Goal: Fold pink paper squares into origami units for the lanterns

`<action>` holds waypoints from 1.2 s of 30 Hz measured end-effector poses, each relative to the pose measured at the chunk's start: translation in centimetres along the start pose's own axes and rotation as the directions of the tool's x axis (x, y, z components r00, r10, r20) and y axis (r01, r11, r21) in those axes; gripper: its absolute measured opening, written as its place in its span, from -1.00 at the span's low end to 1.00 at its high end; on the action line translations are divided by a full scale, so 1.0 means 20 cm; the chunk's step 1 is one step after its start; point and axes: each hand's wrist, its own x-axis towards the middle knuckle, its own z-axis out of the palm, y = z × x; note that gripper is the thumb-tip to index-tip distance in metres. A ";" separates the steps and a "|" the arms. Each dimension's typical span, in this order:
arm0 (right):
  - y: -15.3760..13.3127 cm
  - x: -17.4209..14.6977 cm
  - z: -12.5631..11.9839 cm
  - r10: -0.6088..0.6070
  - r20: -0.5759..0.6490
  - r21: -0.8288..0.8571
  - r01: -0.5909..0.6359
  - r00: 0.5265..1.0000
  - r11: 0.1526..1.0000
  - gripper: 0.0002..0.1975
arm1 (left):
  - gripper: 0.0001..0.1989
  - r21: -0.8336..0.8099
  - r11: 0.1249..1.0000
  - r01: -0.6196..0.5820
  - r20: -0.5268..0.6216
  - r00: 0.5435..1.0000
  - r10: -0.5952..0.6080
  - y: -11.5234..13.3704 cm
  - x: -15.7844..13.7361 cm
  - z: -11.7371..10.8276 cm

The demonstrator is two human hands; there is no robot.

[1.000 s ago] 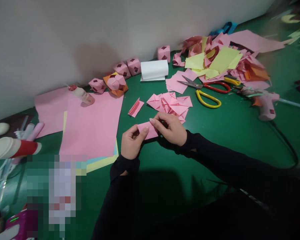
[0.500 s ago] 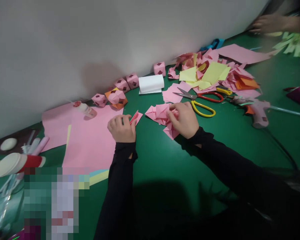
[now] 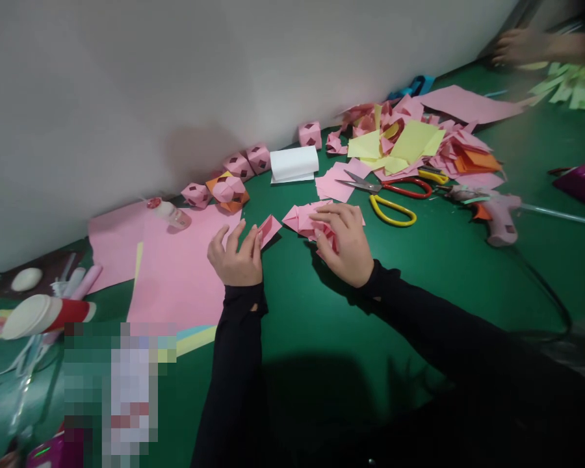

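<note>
Leaving table point(image 3: 287, 299) between, half-open left fingers point(image 3: 233, 244) meet strip's point(image 3: 270, 229) edge; right fingers' point(image 3: 332, 220) hold on papers point(image 3: 301, 218) unclear.

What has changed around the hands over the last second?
The left hand let go of the pink paper held between both hands and moved left, to the small folded piece; its grip is unclear. The right hand moved over the pile of pink pieces; whether it still holds that paper is unclear. Another person's hand came into view at top right. The scissors and glue gun lie as before.
</note>
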 end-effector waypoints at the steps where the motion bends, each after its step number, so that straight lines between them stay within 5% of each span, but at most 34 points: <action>1: -0.03 -0.01 0.00 -0.001 0.020 0.061 -0.001 1.000 0.998 -0.76 | -0.83 -0.016 1.000 -0.003 -0.031 1.000 0.002 0.01 -0.01 -0.02; 5: -0.14 -0.08 0.03 0.087 0.152 0.391 -0.141 0.985 0.910 -0.68 | -0.83 -0.181 0.983 0.022 -0.093 0.995 -0.040 0.13 -0.10 -0.10; 9: -0.19 -0.13 0.10 0.251 0.369 0.633 -0.440 0.895 0.638 -0.43 | -0.82 -0.397 0.879 0.264 0.063 0.963 -0.261 0.28 -0.19 -0.18; 13: -0.16 -0.13 0.14 0.285 0.498 0.677 -0.573 0.819 0.461 -0.56 | -0.77 -0.453 0.694 0.560 0.224 0.825 -0.520 0.33 -0.22 -0.22; 19: -0.06 -0.06 0.16 0.283 0.592 0.673 -0.656 0.755 0.343 -0.76 | -0.70 -0.538 0.419 0.731 0.429 0.666 -0.611 0.26 -0.19 -0.20; 23: -0.01 -0.02 0.15 0.181 0.687 0.631 -0.702 0.703 0.330 -0.71 | -0.65 -0.564 0.275 0.779 0.558 0.605 -0.568 0.25 -0.16 -0.19; 32: 0.05 0.04 0.13 0.121 0.759 0.545 -0.725 0.640 0.420 -0.78 | -0.62 -0.467 0.259 0.846 0.738 0.533 -0.414 0.21 -0.09 -0.20; 36: 0.08 0.06 0.14 0.123 0.784 0.532 -0.761 0.609 0.371 -0.81 | -0.66 -0.479 0.202 0.855 0.761 0.518 -0.390 0.19 -0.08 -0.21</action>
